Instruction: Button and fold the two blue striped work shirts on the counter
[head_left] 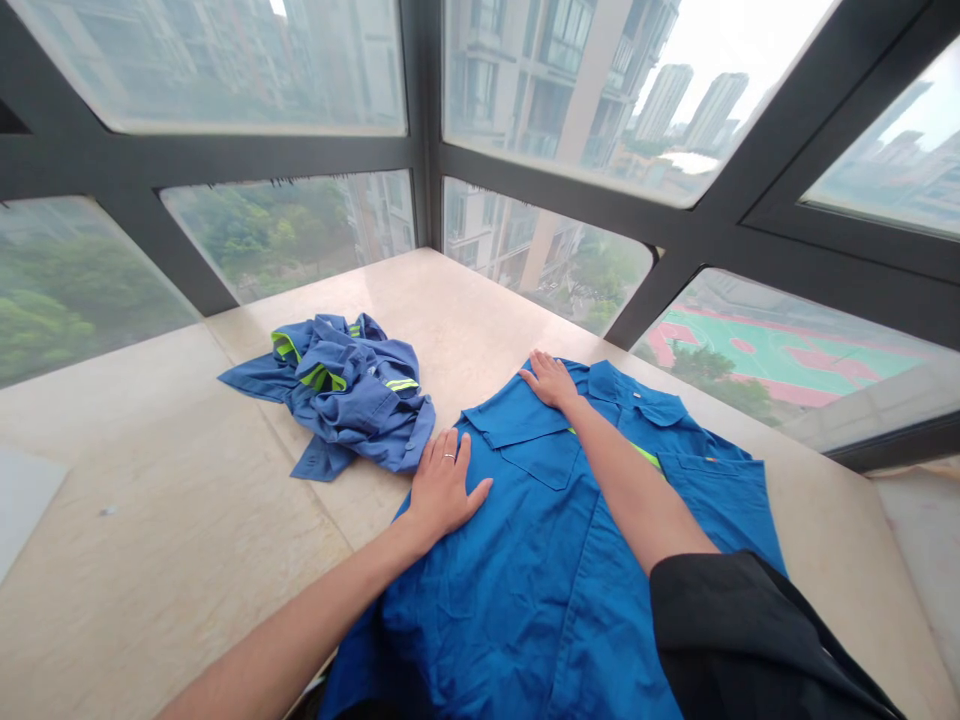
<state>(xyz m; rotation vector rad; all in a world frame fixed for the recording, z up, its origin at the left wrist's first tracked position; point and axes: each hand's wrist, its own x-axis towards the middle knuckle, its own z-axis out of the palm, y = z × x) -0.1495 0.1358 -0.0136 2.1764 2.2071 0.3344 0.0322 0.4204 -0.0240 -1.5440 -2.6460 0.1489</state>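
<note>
A blue work shirt (517, 570) lies spread on the stone ledge, its collar (637, 395) toward the window. Its sleeves are folded in over the chest, and a lime-green strip shows in part under my right forearm. My left hand (442, 490), with a ring on one finger, rests flat on the shirt's left edge, fingers apart. Farther up, my right hand (550, 380) lies flat near the shoulder, left of the collar. Both hands press on the cloth without gripping it. The shirt's lower end runs out of view beneath my arms.
A crumpled blue garment with lime-green trim (352, 390) sits left of the shirt, close to my left hand. Dark window frames (427, 150) bound the pale ledge (187, 480) at the back. Something white and flat (26, 495) lies at the far left edge.
</note>
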